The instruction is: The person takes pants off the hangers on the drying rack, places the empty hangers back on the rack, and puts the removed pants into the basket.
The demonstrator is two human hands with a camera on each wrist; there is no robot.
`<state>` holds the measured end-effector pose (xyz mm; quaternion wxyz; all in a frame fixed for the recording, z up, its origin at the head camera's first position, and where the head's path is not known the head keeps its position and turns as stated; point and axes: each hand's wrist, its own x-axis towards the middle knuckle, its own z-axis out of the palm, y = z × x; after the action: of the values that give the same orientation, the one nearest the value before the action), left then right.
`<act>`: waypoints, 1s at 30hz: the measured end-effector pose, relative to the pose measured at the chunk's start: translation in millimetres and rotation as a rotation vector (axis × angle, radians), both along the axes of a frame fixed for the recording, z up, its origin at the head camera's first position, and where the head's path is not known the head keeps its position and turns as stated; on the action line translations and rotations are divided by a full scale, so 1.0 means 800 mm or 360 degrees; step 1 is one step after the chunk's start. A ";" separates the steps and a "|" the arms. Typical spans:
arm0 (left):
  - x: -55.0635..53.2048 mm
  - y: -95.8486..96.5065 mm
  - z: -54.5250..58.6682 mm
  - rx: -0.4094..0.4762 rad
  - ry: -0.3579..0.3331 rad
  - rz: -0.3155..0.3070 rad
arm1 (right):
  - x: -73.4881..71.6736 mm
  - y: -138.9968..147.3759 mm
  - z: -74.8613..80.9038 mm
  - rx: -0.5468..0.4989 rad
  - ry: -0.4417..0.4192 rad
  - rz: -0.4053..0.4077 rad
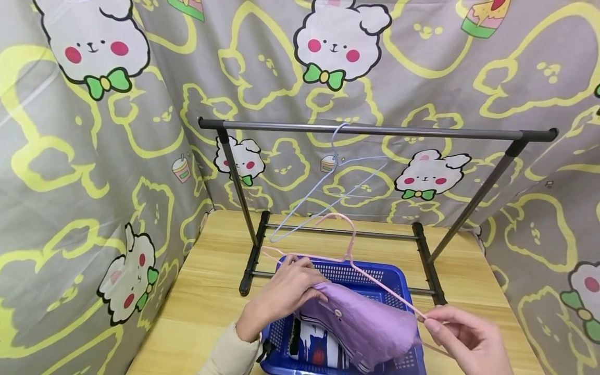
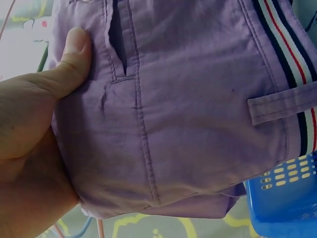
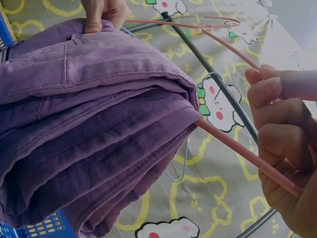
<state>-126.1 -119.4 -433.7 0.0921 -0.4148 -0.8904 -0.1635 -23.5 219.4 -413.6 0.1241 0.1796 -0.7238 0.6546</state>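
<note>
Behind and at both sides you've got cartoon-print curtain [image 1: 272,112]; below it, wooden bench [image 1: 187,297]. Dark rack [image 1: 436,133] stands on the bench, blue basket [image 1: 404,281] at its near side, patterned cloth [image 1: 319,346] inside. Purple garment [image 1: 370,317] is bunched over the basket; can't tell whether they touch. Pink hanger [image 1: 348,254] sits beyond it, hook up; blue hanger [image 1: 335,160] hooks over the rack's bar. Your left hand [image 1: 295,284]: fingers clamped on the garment, thumb on its face. Your right hand [image 1: 469,333]: fingers pinching one arm of the pink hanger. Only the right wrist view gives you its lower bar leaving the garment's folds and crossing your right palm. Only the left wrist view gives a clear slit opening [image 2: 118,42] and belt loop [image 2: 272,106]; only the head view, the pale button [image 1: 338,313].
</note>
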 end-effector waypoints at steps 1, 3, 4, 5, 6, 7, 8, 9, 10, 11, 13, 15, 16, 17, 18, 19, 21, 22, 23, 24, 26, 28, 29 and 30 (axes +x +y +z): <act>0.000 0.000 0.000 0.0008 0.0012 -0.0001 | 0.001 -0.001 0.002 0.0025 -0.0013 -0.0027; 0.000 0.002 0.001 0.0018 0.0044 -0.0003 | 0.003 -0.004 0.006 0.0072 -0.0048 -0.0078; 0.001 0.002 0.002 0.0018 0.0066 -0.0002 | 0.003 -0.005 0.006 0.0093 -0.0055 -0.0095; 0.001 0.003 0.003 0.0018 0.0084 -0.0001 | 0.004 -0.006 0.007 0.0107 -0.0064 -0.0105; 0.002 0.004 0.004 0.0018 0.0103 -0.0003 | 0.004 -0.008 0.006 0.0095 -0.0058 -0.0106; 0.002 0.004 0.005 0.0021 0.0120 -0.0003 | 0.004 -0.008 0.003 0.0074 -0.0049 -0.0098; 0.003 0.005 0.006 0.0018 0.0137 -0.0005 | 0.004 -0.010 0.001 0.0042 -0.0049 -0.0089; 0.004 0.006 0.007 0.0017 0.0149 -0.0009 | 0.004 -0.011 0.001 0.0060 -0.0047 -0.0101; 0.005 0.007 0.008 0.0021 0.0166 -0.0018 | 0.004 -0.012 0.001 0.0075 -0.0045 -0.0108; 0.005 0.008 0.008 0.0029 0.0184 -0.0031 | 0.004 -0.012 0.000 0.0052 -0.0040 -0.0100; 0.006 0.011 0.009 0.0040 0.0244 -0.0056 | 0.003 -0.013 -0.001 0.0079 -0.0024 -0.0105; 0.007 0.015 0.010 0.0040 0.0310 -0.0077 | 0.002 -0.014 0.002 0.0144 -0.0008 -0.0108; 0.007 0.016 0.011 0.0043 0.0341 -0.0083 | 0.002 -0.014 0.002 0.0123 0.0000 -0.0089; 0.008 0.018 0.011 0.0044 0.0367 -0.0085 | 0.001 -0.014 0.001 0.0105 0.0015 -0.0069; 0.009 0.019 0.012 0.0043 0.0388 -0.0084 | 0.001 -0.014 0.002 0.0121 0.0026 -0.0060; 0.009 0.020 0.013 0.0042 0.0402 -0.0083 | 0.001 -0.015 0.003 0.0153 0.0035 -0.0059; 0.011 0.022 0.014 0.0045 0.0429 -0.0077 | 0.000 -0.016 0.003 0.0199 0.0062 -0.0065; 0.011 0.023 0.015 0.0051 0.0450 -0.0077 | 0.000 -0.016 0.003 0.0254 0.0066 -0.0087; 0.012 0.023 0.015 0.0054 0.0475 -0.0077 | -0.001 -0.016 0.002 0.0315 0.0074 -0.0108; 0.013 0.023 0.016 0.0057 0.0504 -0.0080 | -0.001 -0.017 0.002 0.0368 0.0079 -0.0129; 0.014 0.024 0.017 0.0075 0.0550 -0.0082 | -0.003 -0.017 0.001 0.0466 0.0113 -0.0153; 0.016 0.026 0.019 0.0093 0.0595 -0.0086 | -0.005 -0.016 -0.001 0.0463 0.0138 -0.0128; 0.017 0.026 0.021 0.0106 0.0604 -0.0088 | -0.005 -0.016 -0.002 0.0459 0.0142 -0.0125; 0.018 0.027 0.022 0.0116 0.0613 -0.0087 | -0.005 -0.017 -0.002 0.0444 0.0155 -0.0114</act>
<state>-111.4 -98.2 -416.1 0.2712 -0.4587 -0.8382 -0.1158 -27.1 206.1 -415.5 0.1562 0.2009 -0.8068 0.5332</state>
